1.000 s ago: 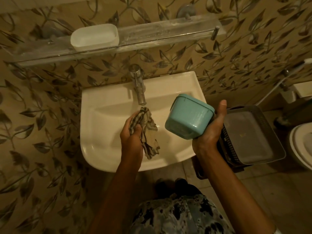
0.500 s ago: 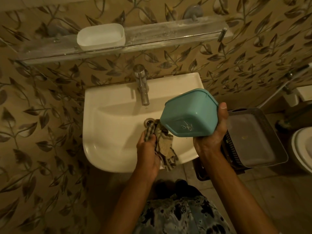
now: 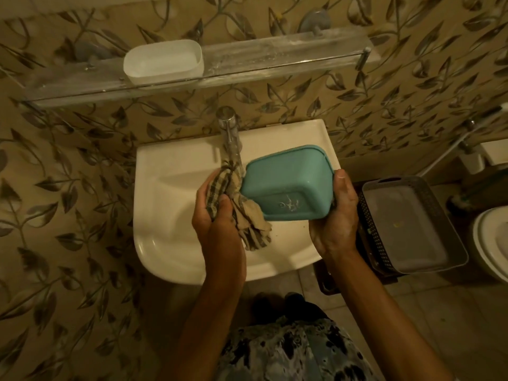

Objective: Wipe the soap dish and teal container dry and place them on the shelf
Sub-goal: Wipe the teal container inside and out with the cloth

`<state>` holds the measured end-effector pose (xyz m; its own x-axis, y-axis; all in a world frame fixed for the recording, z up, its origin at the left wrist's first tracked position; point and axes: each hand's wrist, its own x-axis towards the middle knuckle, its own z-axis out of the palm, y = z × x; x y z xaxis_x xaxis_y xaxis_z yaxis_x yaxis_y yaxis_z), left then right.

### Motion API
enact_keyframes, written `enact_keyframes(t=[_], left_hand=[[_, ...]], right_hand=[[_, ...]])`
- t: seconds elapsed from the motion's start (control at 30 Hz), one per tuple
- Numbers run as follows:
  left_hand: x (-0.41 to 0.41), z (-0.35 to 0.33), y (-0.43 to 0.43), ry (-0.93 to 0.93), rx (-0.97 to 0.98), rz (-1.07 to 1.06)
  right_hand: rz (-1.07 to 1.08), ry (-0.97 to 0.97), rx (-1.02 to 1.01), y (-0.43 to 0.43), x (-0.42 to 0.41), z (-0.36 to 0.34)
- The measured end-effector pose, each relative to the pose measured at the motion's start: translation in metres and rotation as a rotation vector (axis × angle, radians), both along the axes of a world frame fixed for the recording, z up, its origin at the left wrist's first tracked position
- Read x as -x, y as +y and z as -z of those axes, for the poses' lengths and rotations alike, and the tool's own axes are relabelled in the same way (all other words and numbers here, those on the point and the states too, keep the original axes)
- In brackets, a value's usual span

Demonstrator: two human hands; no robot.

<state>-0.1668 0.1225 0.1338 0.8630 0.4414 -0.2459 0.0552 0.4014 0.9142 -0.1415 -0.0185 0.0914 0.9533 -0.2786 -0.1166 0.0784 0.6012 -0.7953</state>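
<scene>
Over the sink (image 3: pixel 170 215), the teal container (image 3: pixel 288 185) is being wiped dry. My left hand (image 3: pixel 211 213) grips a bunched checked cloth (image 3: pixel 239 213) and presses it to the container's left end wall. My right hand (image 3: pixel 335 224) clasps the opposite end, thumb up by the rim, the fingers hidden behind it.

The container hangs above the basin, just right of the tap (image 3: pixel 229 133). It is tipped so its base faces me and its mouth points away, toward the wall. Its long axis runs across the basin, from one hand to the other.

Beads of water glint on the base, so by my reckoning the wiping is not yet finished. The white soap dish (image 3: pixel 163 61) stands on the glass shelf (image 3: pixel 275 59) above, left of centre, its part seemingly done.

The next move, as I judge it, is to sweep the cloth over that wet base and then inside, turning the container in my right hand, before lifting it to the bare stretch of shelf right of the dish
</scene>
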Motion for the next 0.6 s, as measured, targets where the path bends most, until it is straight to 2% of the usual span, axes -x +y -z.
enact_keyframes(t=[0.2, 0.3, 0.43, 0.5, 0.6], left_hand=[[-0.016, -0.015, 0.021, -0.220, -0.269, 0.028], [-0.015, -0.018, 0.018, -0.285, -0.414, 0.103], [-0.009, -0.011, 0.015, -0.253, -0.403, 0.148], [-0.006, -0.005, 0.017, -0.213, -0.407, 0.184], [-0.006, -0.001, 0.020, -0.182, -0.452, 0.224]], right_hand=[[-0.249, -0.104, 0.394, 0.000, 0.004, 0.016], [-0.303, 0.008, 0.287, 0.005, 0.007, 0.013], [-0.266, 0.136, 0.096, 0.009, 0.005, 0.004], [-0.160, 0.162, 0.145, 0.008, 0.002, 0.003], [-0.044, 0.095, 0.319, 0.008, -0.003, 0.002]])
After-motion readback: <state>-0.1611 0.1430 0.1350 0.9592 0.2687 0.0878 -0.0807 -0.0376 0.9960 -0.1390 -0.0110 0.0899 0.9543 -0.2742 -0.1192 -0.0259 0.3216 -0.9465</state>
